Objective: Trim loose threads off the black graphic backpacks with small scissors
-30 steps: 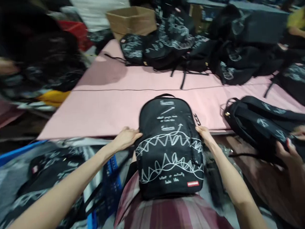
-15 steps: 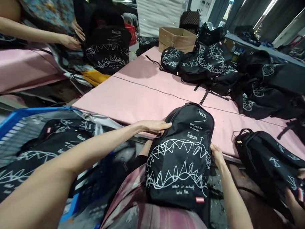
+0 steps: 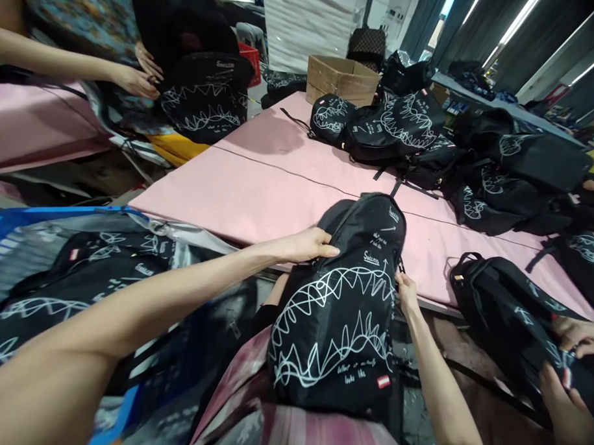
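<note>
We see the pink table (image 3: 276,184) stretching ahead, and our black backpack (image 3: 339,318) leaning from our lap onto its near edge. Our left hand (image 3: 307,245) curls closed over its upper left side; our right hand (image 3: 405,291) pinches its right edge

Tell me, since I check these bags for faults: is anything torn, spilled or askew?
Nothing stands out. The black backpack with white scribble print looks intact, leaning from lap to pink table, left hand and right hand at its sides.
</note>
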The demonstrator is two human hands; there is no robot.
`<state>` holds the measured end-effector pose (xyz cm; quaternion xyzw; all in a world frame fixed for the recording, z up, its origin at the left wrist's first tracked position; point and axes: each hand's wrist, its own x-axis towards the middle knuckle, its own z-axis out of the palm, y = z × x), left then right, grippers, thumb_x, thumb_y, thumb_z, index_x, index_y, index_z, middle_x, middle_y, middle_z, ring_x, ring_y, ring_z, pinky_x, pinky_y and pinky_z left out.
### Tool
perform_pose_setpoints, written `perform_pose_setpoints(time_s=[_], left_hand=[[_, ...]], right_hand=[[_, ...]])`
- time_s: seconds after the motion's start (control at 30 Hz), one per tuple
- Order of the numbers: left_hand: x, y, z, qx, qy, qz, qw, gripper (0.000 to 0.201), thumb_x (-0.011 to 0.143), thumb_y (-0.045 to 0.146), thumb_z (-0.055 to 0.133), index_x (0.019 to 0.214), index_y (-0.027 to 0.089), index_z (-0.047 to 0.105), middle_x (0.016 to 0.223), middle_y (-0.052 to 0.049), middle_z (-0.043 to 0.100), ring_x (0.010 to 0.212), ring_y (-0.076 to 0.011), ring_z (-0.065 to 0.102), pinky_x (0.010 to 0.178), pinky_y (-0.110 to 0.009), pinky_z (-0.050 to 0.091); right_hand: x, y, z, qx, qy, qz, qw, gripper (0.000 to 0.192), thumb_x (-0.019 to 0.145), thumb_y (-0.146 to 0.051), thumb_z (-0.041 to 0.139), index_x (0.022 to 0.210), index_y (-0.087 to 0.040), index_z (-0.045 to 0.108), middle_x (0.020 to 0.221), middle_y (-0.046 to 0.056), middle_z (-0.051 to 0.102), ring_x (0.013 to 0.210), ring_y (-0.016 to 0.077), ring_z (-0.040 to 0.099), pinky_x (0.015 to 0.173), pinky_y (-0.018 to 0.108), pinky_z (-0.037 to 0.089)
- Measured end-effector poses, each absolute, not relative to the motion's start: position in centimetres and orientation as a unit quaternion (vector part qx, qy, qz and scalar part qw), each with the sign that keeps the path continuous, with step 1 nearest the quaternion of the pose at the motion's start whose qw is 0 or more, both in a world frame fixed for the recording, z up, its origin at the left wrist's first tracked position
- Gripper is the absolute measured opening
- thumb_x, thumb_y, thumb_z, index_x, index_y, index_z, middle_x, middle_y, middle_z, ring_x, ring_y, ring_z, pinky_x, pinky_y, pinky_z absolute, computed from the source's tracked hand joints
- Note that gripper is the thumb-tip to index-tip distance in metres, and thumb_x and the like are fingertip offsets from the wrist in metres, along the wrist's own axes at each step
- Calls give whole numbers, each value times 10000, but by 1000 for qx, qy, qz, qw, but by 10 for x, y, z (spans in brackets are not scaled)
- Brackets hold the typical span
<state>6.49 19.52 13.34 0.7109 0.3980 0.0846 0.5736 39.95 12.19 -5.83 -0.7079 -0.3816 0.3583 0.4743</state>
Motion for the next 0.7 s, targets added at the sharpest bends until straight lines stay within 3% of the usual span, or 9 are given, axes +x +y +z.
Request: perform_pose_setpoints(time_s=[0.1, 0.17, 0.23, 0.33, 0.43, 0.53, 0.7], left_hand=[[65, 185, 169, 741, 410, 84, 525, 359, 717, 444, 554, 562, 192, 352, 492, 62, 293, 447, -76, 248, 462, -252, 159], [66, 178, 180, 750, 437, 76, 491, 368, 701, 446, 559, 534, 188, 358, 482, 55, 313, 452, -79, 253, 462, -254, 167], [69, 173, 179, 740, 468, 89, 476, 370, 686, 464, 560, 526, 188, 372, 474, 47, 348, 458, -88, 288, 464, -253, 190], [77, 167, 170, 726, 480, 109, 481, 351, 679, 488, 554, 561, 181, 434, 498, 28, 430, 491, -112, 376, 481, -249, 242], [90, 160, 167, 741, 469, 112, 467, 345, 684, 479, 551, 557, 183, 427, 494, 29, 429, 493, -115, 386, 482, -252, 233], [100, 153, 168, 756, 453, 110, 459, 341, 698, 457, 539, 541, 191, 395, 478, 37, 398, 482, -109, 365, 482, -256, 215], [105, 147, 167, 739, 434, 112, 502, 334, 704, 475, 525, 579, 190, 404, 496, 48, 375, 485, -102, 336, 482, -253, 215]], right_hand=[[364, 143, -37, -695, -420, 340, 474, 368, 662, -550, 556, 689, -184, 584, 689, 30, 613, 685, 191, 536, 638, 296, 418], [335, 143, -8, -686, -448, 317, 477, 370, 708, -501, 545, 877, -179, 611, 900, 65, 636, 856, 221, 547, 763, 328, 415], [304, 126, 27, -664, -512, 278, 469, 371, 789, -450, 493, 1049, -195, 568, 1089, 77, 582, 996, 225, 513, 861, 354, 380], [262, 85, 77, -592, -617, 266, 444, 314, 793, -390, 555, 1068, -241, 524, 1136, 54, 528, 1066, 229, 472, 896, 369, 361], [235, 58, 101, -579, -625, 286, 438, 305, 707, -358, 672, 924, -241, 492, 989, 23, 516, 961, 222, 480, 844, 350, 370], [228, 54, 99, -582, -590, 339, 446, 274, 720, -333, 655, 849, -231, 437, 854, -14, 461, 821, 178, 458, 762, 305, 365], [236, 58, 90, -537, -581, 387, 473, 217, 751, -321, 605, 841, -224, 433, 843, -21, 433, 810, 162, 430, 751, 284, 340]])
